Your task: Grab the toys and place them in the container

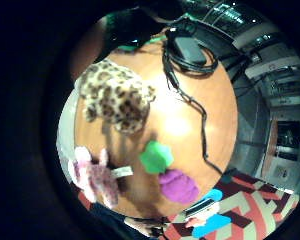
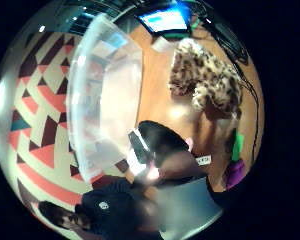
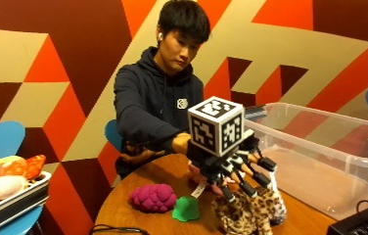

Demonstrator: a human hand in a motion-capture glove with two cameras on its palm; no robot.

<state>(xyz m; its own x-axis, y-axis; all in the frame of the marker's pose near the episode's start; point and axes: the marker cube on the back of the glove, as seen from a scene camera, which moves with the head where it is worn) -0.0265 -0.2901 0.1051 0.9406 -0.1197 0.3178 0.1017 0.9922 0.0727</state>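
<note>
Right hand (image 3: 239, 171) hovers spread just above the leopard toy (image 3: 246, 213).

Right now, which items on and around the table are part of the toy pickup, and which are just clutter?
Part of the job:
leopard plush
pink plush toy
purple bumpy toy
green toy
clear plastic container
gloved right hand, fingers spread above the plushes

Just lying about:
black cable
black device
tray of other toys on the blue chair

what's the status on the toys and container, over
Right hand open above the leopard toy, holding nothing. Four toys on the table. Container empty. Nothing in the way.
</note>
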